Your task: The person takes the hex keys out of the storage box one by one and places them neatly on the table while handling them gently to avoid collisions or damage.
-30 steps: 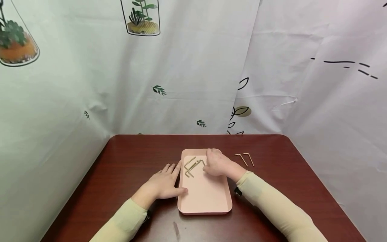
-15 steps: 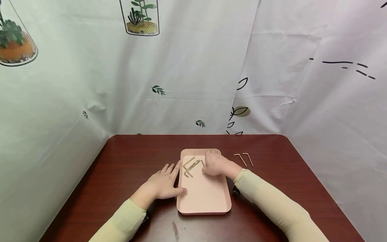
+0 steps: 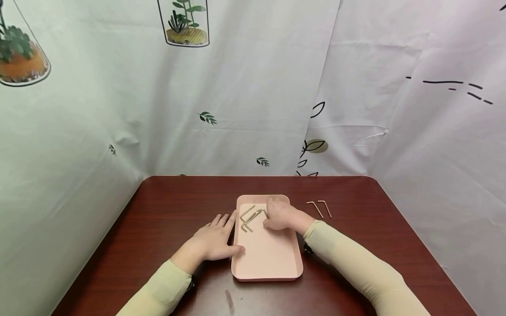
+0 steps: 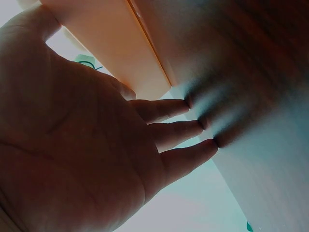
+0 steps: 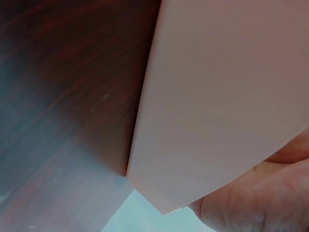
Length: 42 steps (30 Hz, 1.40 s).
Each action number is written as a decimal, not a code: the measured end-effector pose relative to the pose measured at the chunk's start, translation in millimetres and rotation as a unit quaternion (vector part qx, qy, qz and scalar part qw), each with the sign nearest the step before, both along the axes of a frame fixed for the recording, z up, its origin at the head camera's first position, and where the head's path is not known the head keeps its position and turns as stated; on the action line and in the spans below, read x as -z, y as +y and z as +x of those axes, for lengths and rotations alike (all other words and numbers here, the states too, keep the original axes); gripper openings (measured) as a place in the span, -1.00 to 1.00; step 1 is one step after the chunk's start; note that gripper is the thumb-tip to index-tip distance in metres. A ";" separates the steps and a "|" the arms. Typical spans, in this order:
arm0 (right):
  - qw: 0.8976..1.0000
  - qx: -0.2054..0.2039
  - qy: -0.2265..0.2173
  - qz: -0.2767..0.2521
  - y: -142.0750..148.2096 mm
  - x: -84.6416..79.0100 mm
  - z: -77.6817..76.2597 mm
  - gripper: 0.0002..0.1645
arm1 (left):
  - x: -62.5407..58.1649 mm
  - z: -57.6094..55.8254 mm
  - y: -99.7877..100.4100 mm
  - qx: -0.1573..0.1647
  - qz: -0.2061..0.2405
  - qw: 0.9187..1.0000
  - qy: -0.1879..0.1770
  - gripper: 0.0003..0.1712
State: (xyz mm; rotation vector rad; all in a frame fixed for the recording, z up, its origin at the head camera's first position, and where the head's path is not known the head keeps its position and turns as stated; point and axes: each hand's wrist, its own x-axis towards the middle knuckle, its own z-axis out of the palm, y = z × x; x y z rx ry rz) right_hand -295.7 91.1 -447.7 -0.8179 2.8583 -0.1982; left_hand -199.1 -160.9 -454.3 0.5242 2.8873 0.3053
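In the head view a pale pink rectangular tray [image 3: 272, 259] lies on the table with several brass-coloured L-shaped hex keys [image 3: 247, 223] near its far left corner. My right hand [image 3: 281, 215] reaches over the tray's right wall, fingers curled down inside. It pinches the long leg of one hex key [image 3: 264, 211]; the fingertips and that key's end are hidden. My left hand [image 3: 213, 240] rests at the tray's left side, fingers straight, thumb over the rim. The left wrist view shows the palm [image 4: 72, 130] with spread fingers beside the tray wall [image 4: 111, 38].
Two more hex keys [image 3: 319, 209] lie on the dark red table [image 3: 356, 245] to the right of the tray. White patterned cloth [image 3: 245, 87] hangs behind the table and on both sides. The right wrist view is mostly the tray's outer wall [image 5: 217, 96].
My right hand has shifted slightly left and lower inside the tray, baring a little more of the hex key's long leg. My left hand and the tray keep their places.
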 end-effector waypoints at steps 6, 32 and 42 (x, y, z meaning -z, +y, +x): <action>1.000 -0.015 0.005 0.023 -7.4 0.0 0.3 -0.30 | 0.7 2.1 -3.6 -0.006 0.001 1.000 -0.006 0.41; 0.996 0.019 -0.015 0.085 -20.0 0.6 0.0 -0.22 | 0.5 -0.8 0.0 0.000 0.005 1.000 -0.004 0.41; 0.995 0.026 -0.015 0.100 -23.6 -1.2 3.5 -0.27 | 0.6 -0.9 -0.6 -0.002 0.007 1.000 -0.004 0.41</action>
